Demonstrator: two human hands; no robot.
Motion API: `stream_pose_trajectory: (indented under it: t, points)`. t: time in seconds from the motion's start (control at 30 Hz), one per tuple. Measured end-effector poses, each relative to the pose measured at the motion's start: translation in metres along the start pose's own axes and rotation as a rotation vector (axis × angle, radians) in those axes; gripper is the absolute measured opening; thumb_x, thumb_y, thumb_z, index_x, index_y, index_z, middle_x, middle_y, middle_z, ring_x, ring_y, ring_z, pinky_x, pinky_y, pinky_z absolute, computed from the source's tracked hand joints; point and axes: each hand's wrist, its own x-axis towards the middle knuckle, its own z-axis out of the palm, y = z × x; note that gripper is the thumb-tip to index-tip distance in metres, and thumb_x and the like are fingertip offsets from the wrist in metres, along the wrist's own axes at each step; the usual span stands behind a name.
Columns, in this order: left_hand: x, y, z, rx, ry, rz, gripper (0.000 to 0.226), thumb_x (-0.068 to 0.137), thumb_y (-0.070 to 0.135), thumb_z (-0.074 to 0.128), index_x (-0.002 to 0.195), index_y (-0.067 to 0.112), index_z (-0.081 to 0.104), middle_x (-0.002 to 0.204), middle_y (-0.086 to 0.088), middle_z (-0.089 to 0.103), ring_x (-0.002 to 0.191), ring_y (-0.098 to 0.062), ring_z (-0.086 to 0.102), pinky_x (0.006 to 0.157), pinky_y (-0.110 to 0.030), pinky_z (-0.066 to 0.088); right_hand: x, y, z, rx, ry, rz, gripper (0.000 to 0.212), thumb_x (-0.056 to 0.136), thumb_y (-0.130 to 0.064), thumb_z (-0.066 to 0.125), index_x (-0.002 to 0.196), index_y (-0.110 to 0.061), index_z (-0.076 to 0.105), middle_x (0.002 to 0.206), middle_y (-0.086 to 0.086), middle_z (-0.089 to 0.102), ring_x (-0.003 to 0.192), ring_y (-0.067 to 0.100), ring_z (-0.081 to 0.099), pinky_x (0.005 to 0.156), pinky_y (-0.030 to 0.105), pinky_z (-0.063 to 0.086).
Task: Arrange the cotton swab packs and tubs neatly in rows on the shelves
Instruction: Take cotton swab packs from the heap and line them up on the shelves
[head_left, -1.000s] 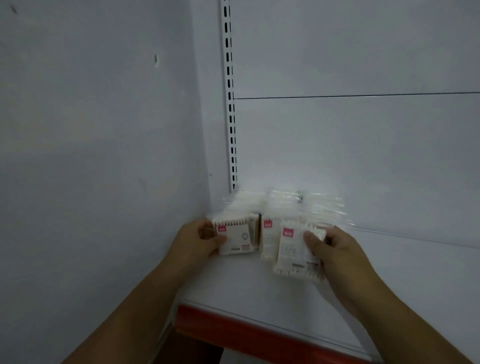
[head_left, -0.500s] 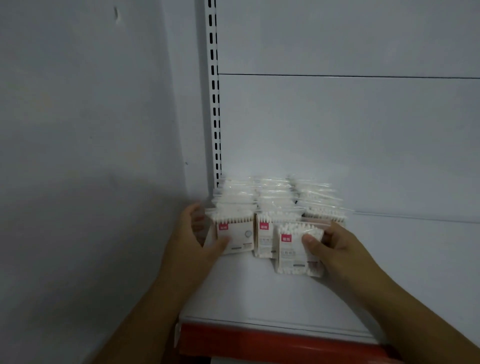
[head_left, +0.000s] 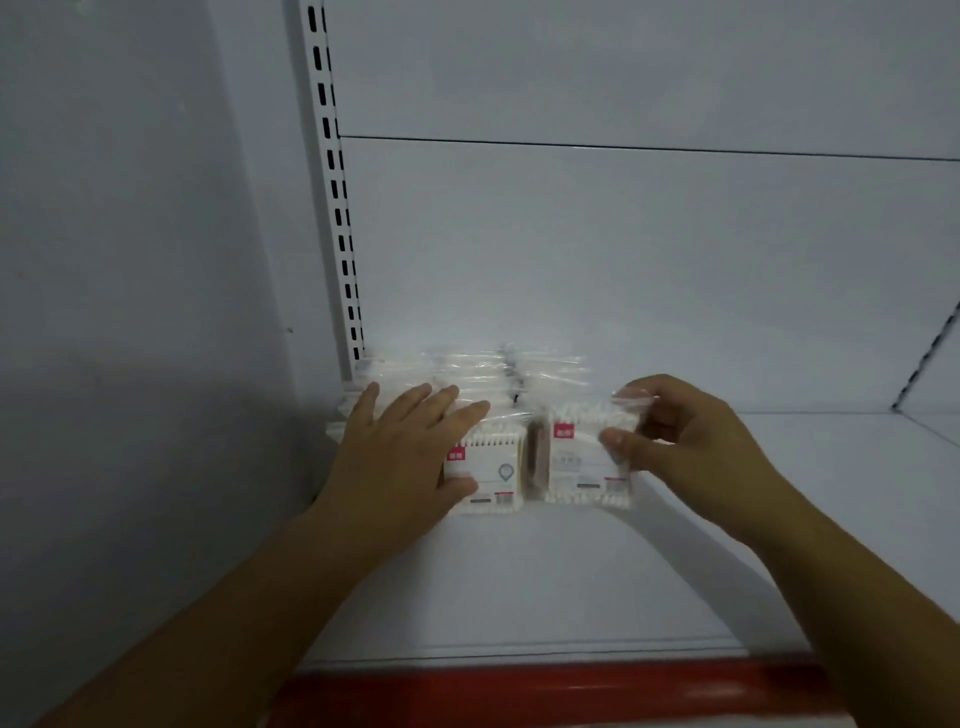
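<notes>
Toward ten o'clock on the shelf, packs stand in rows beside the upright. At their nine o'clock, the left hand lies flat, fingers straight, on the left front pack. At three o'clock, the right hand pinches the right front pack.

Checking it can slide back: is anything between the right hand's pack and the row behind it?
Nothing visible does: the right hand pinches the front pack directly before its row, though blurred.
</notes>
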Motion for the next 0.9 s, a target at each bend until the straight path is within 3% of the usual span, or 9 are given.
stream_pose_trajectory:
  t: [0.07,0.17,0.27,0.37,0.43,0.5,0.7,0.83,0.9]
  points:
    - [0.000,-0.001,0.000,0.030,-0.035,-0.016,0.071,0.086,0.063,0.047,0.149,0.042,0.022,0.159,0.010,0.020,0.148,-0.014,0.015,0.117,-0.049,-0.003,0.004,0.008,0.014,-0.248,0.027,-0.064,0.021,0.078,-0.019,0.077,0.084,-0.030,0.059,0.083,-0.014,0.066,0.078,0.000,0.061,0.067,0.014,0.048]
    - [0.002,0.002,-0.005,0.077,-0.068,-0.037,0.070,0.089,0.060,0.048,0.150,0.044,0.018,0.161,0.011,0.013,0.149,-0.013,0.008,0.115,-0.055,-0.010,0.007,0.020,0.021,-0.454,0.106,-0.191,0.026,0.076,-0.033,0.077,0.095,-0.031,0.060,0.101,-0.016,0.056,0.087,0.001,0.052,0.074,0.023,0.045]
    - [0.003,0.004,-0.008,0.149,-0.114,-0.055,0.079,0.086,0.069,0.045,0.150,0.045,0.008,0.162,0.010,0.002,0.149,-0.015,-0.001,0.109,-0.062,-0.017,0.003,0.020,0.016,-0.585,0.118,-0.297,0.060,0.074,-0.057,0.071,0.123,-0.025,0.056,0.139,-0.006,0.043,0.122,0.009,0.039,0.096,0.026,0.036]
    - [0.006,0.002,-0.010,0.197,-0.113,-0.069,0.094,0.078,0.078,0.045,0.151,0.042,-0.004,0.162,0.007,-0.006,0.149,-0.018,-0.008,0.107,-0.064,-0.017,0.005,0.011,0.021,-0.770,-0.076,-0.403,0.092,0.075,-0.073,0.058,0.148,-0.023,0.031,0.160,-0.001,0.015,0.145,0.016,0.014,0.112,0.031,0.013]
    - [0.008,0.001,-0.006,0.226,-0.124,-0.055,0.095,0.080,0.077,0.043,0.151,0.039,-0.007,0.163,0.003,-0.006,0.149,-0.022,-0.006,0.109,-0.065,-0.011,0.012,0.007,0.028,-0.884,-0.243,-0.375,0.099,0.080,-0.068,0.056,0.154,-0.021,0.011,0.162,-0.003,0.001,0.148,0.015,0.001,0.113,0.026,0.000]
    - [0.011,0.000,-0.004,0.236,-0.135,-0.031,0.092,0.082,0.075,0.041,0.152,0.037,-0.004,0.163,0.002,-0.001,0.150,-0.023,0.000,0.113,-0.063,-0.004,0.020,0.005,0.032,-0.922,-0.326,-0.322,0.097,0.084,-0.062,0.056,0.154,-0.022,0.002,0.162,-0.004,-0.001,0.148,0.012,-0.002,0.114,0.023,0.000]
    - [0.011,-0.002,-0.003,0.244,-0.116,0.004,0.090,0.084,0.073,0.039,0.154,0.032,-0.001,0.163,-0.002,0.006,0.149,-0.027,0.009,0.114,-0.062,0.004,0.027,0.006,0.035,-0.957,-0.354,-0.333,0.096,0.085,-0.061,0.055,0.154,-0.019,0.004,0.162,-0.001,0.002,0.148,0.014,0.000,0.113,0.024,0.000]
    - [0.013,-0.001,-0.014,0.262,-0.246,-0.004,0.091,0.085,0.075,0.035,0.152,0.033,-0.012,0.163,-0.002,-0.009,0.149,-0.027,-0.006,0.110,-0.067,-0.007,0.026,0.005,0.033,-1.002,-0.362,-0.330,0.096,0.085,-0.065,0.052,0.154,-0.019,0.005,0.162,0.001,0.002,0.149,0.016,-0.001,0.122,0.039,0.007]
    - [0.017,-0.001,-0.019,0.256,-0.284,-0.008,0.096,0.083,0.078,0.035,0.150,0.033,-0.017,0.162,-0.003,-0.015,0.149,-0.027,-0.011,0.108,-0.069,-0.010,0.027,0.001,0.030,-1.036,-0.404,-0.282,0.097,0.082,-0.074,0.040,0.154,-0.022,0.000,0.162,-0.002,-0.006,0.147,0.012,-0.009,0.120,0.038,0.000]
